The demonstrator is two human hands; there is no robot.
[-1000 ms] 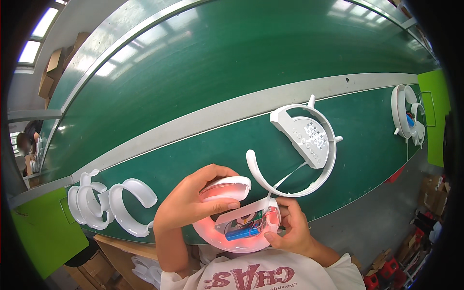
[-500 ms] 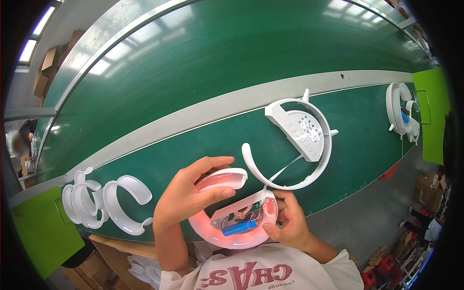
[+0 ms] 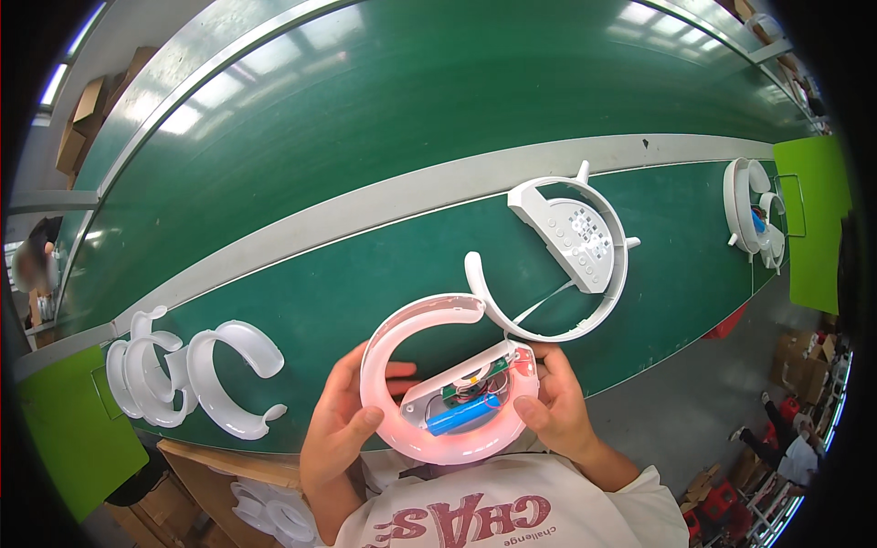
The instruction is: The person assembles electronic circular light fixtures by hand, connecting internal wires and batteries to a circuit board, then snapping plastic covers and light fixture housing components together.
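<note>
Close to my body, both hands hold a C-shaped white plastic lamp housing that glows pink-red. My left hand grips its left side, thumb in front and fingers behind. My right hand pinches the right side, thumb on the near rim. In the housing's flat section lie a blue cylindrical battery, a small green circuit board and thin wires. A flat white cable runs to a white ring frame with a button panel, lying on the bench beyond.
Several white C-shaped covers lie on the bench at left. Another opened assembly lies at far right. Bright green panels flank the green bench. Below the left edge, more white parts sit by a cardboard box.
My left hand has moved down from the housing's upper arm to its left side. The whole curve of the housing now shows, with its upper arm swung up and left.
</note>
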